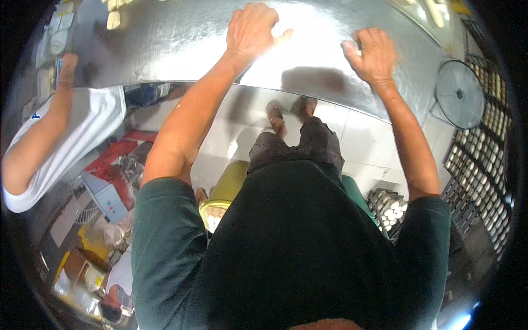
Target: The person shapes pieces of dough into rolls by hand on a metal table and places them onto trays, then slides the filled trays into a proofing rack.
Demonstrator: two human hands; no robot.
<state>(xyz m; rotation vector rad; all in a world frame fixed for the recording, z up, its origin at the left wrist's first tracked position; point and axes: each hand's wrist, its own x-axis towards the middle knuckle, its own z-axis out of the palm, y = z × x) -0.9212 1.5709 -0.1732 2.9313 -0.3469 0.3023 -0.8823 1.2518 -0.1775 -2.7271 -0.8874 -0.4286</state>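
Note:
My left hand (252,32) is over the shiny metal table (181,49), its thumb spread away from the fingers. To the right, my right hand (375,56) is over the same table. Its thumb stands apart from the slightly bent fingers, and the fingertips are a little blurred. Nothing shows in either hand, and glare washes out the metal between them. Pale dough-like pieces (113,20) lie at the table's far left. Longer pale pieces (435,13) are at the far right, beyond my right hand.
At left, a co-worker's arm (41,135) reaches to the table. A round grey lid-like disc (460,94) sits off the right end, beside dark racks (484,159) of pale pieces. Below are a yellow-green bin (226,187), a crate of white pieces (391,212) and a grey control box (105,197).

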